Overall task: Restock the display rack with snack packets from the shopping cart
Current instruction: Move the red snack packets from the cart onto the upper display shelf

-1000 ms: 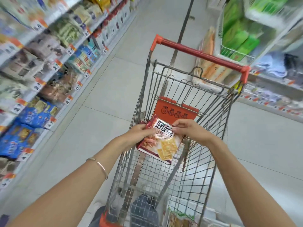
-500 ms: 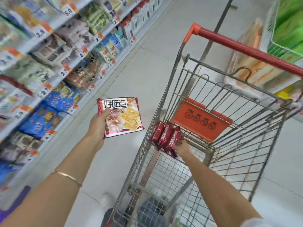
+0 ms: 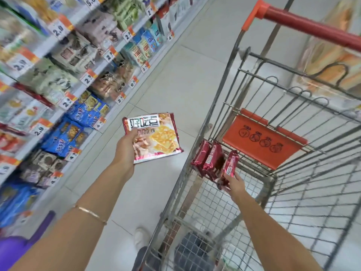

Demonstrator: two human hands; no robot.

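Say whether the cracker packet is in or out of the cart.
Out: the left hand holds the cracker packet over the floor, beside the cart.

The rack (image 3: 64,79) stands at my left, the cart (image 3: 224,98) at my right. My left hand (image 3: 126,149) holds a packet (image 3: 156,137) over the floor (image 3: 185,85) between them. My right hand (image 3: 235,184) holds three small packets (image 3: 211,159) inside the cart, beside its flap (image 3: 261,141).

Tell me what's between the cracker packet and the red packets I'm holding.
Head view: only the cart's grey side post and a sliver of floor separate the cracker packet, in the left hand, from the red packets in the right hand.
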